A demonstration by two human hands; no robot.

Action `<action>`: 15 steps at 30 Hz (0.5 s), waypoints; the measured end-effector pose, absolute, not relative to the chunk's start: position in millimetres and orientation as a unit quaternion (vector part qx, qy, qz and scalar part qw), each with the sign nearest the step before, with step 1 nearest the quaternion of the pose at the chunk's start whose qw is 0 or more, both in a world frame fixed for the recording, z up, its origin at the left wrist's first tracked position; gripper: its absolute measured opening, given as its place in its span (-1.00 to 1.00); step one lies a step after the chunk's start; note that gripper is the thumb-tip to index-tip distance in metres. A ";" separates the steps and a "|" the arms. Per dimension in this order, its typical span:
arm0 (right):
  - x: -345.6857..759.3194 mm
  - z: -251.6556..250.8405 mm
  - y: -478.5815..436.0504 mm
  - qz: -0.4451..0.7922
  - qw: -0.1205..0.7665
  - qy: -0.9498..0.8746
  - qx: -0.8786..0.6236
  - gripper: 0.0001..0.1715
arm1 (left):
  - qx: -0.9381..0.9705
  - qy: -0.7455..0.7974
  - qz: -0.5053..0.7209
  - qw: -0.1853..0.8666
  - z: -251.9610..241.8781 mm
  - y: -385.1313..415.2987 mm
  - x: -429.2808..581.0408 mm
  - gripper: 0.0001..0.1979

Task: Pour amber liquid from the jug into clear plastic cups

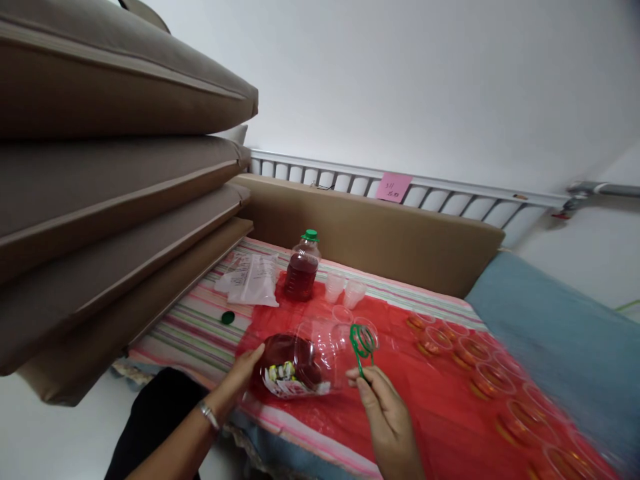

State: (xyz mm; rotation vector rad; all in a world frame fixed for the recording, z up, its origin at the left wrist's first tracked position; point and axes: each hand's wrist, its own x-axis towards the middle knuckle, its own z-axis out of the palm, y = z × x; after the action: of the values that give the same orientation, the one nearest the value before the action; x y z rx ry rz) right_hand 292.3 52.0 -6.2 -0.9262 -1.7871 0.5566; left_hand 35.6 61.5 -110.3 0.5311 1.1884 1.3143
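A large clear plastic bottle (291,367) of dark red liquid lies tilted nearly on its side, its mouth toward the right. My left hand (246,368) supports its bottom end, thumb on the side and the other fingers hidden. By the neck, my right hand (386,407) is closed on the green handle (363,341) of the bottle. Just behind the bottle's neck stand clear plastic cups (343,315), partly hidden by it. Whether liquid is flowing out cannot be made out.
Another bottle of red liquid (302,270) stands upright behind, beside white plastic packets (254,280) and stacked cups (334,287). A green cap (228,317) lies at left. Several cups with amber-looking contents (493,380) line the right of the red sheet (400,393). Folded mattresses (100,180) tower at left.
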 end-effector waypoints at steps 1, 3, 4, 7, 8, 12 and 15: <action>292.4 -6.0 50.7 0.235 0.503 -0.738 -0.382 -0.81 | 0.219 0.494 0.563 0.625 -110.2 63.2 38.0 -0.42; 289.7 -3.3 48.8 0.244 0.504 -0.737 -0.379 -0.78 | 0.201 0.461 0.559 0.659 -108.7 65.7 42.2 -0.41; 287.4 -1.1 48.4 0.246 0.506 -0.736 -0.377 -0.75 | 0.195 0.448 0.558 0.671 -107.3 66.2 43.9 -0.41; 280.1 7.3 48.8 0.243 0.522 -0.730 -0.369 -0.68 | 0.184 0.426 0.563 0.684 -100.3 64.5 45.1 -0.45; 278.0 10.8 49.3 0.240 0.528 -0.728 -0.367 -0.68 | 0.182 0.424 0.567 0.682 -96.7 63.2 43.9 -0.46; 270.3 26.3 51.7 0.229 0.552 -0.717 -0.359 -0.71 | 0.186 0.443 0.577 0.661 -75.6 58.2 31.0 -0.42; 262.2 34.2 55.6 0.215 0.564 -0.714 -0.354 -0.72 | 0.202 0.462 0.574 0.645 -55.1 54.9 17.5 -0.37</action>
State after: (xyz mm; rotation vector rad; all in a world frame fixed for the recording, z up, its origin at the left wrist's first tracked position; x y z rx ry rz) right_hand 262.2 55.6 34.2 -0.8328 -1.6797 0.5061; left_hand 17.5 54.9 -55.1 0.4608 1.0524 1.3066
